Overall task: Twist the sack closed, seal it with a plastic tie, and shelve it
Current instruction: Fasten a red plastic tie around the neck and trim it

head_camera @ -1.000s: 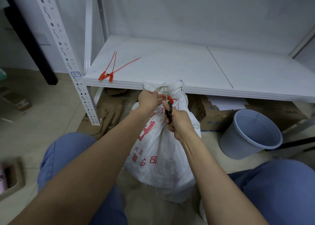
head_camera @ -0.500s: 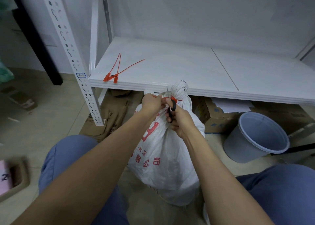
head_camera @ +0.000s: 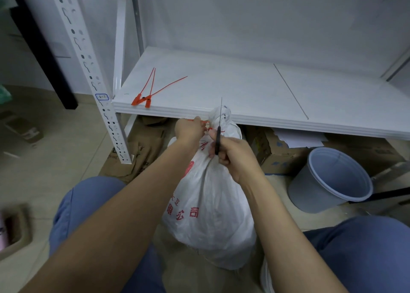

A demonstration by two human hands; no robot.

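two hands on one sack, scissors, three spare ties

White sack with red printed characters stood on the floor in front of the white shelf, its twisted neck level with the shelf's front edge. Left hand pinched the orange tie at that neck; right hand gripped black-handled scissors, blades pointing up across the shelf's edge. Spare orange ties lay at the shelf's left front corner. Grey bucket sat below the shelf, to the right.
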